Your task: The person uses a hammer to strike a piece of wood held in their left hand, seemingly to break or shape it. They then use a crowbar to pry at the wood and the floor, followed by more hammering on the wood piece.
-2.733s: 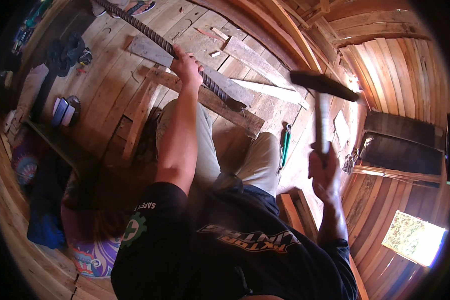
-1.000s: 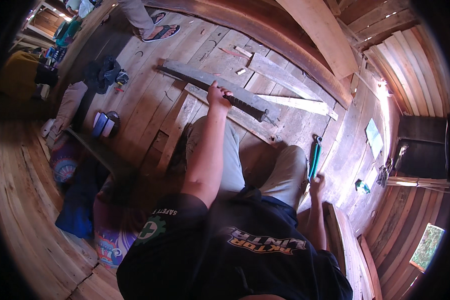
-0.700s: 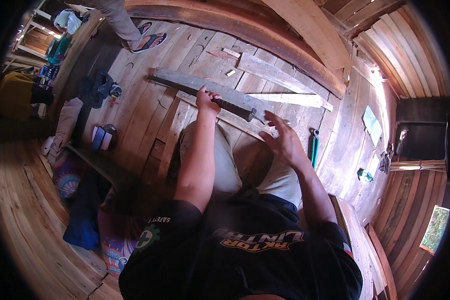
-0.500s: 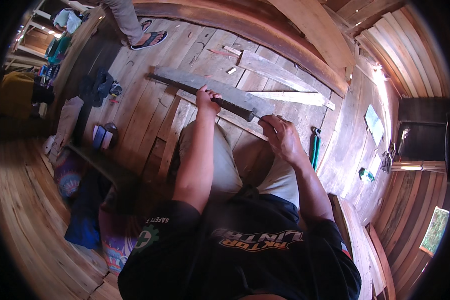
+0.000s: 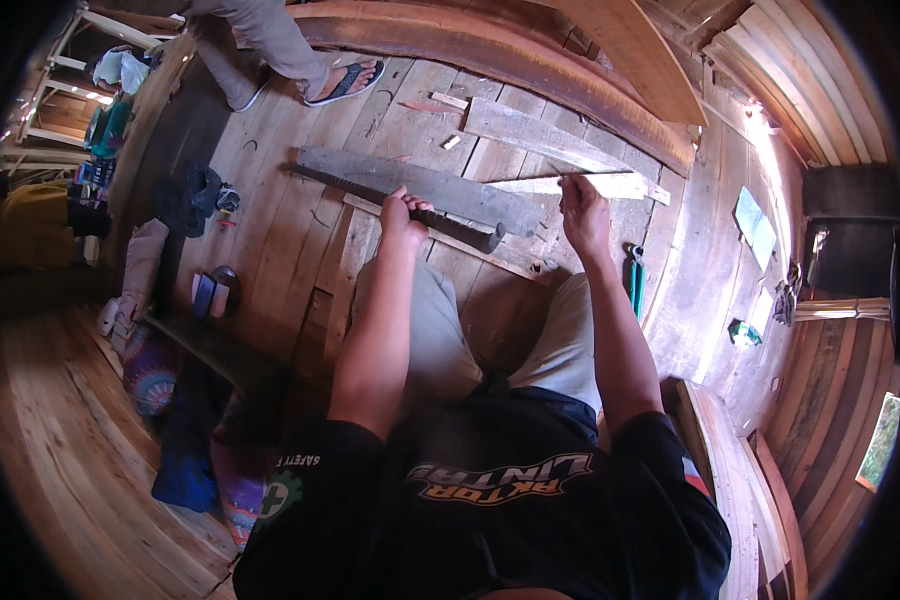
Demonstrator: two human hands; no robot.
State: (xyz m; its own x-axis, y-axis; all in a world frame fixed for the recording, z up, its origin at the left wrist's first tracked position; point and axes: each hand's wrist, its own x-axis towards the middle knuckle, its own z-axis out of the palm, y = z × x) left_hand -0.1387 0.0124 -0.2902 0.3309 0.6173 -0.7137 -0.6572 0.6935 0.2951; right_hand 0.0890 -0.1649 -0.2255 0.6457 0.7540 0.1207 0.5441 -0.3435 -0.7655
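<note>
Over my lap, my left hand point(image 5: 403, 215) is closed around a long, dark, tapered rod point(image 5: 350, 187) with ridges along it and a blunt, thicker right end. The rod slants from its thin tip at far left down to the right, over a flat grey board point(image 5: 480, 197). To the right, apart from the rod, my right hand point(image 5: 584, 212) is raised with its fingers pinched together. Whatever those fingers hold, if anything, is too small to make out. A pale wooden strip point(image 5: 626, 186) lies behind that hand.
Beyond the grey board lies a tapered plank point(image 5: 530, 132). A green-handled tool point(image 5: 635, 282) rests right of my knee. Another person's sandalled foot point(image 5: 346, 84) stands at far left. Thick beams point(image 5: 450, 48) edge the plank floor, and dark cloth point(image 5: 185, 440) lies at my left.
My right hand has come away from the rod's thick end, moving up and right. My left hand keeps the rod, now slightly lower. The other person's legs have shifted right.
</note>
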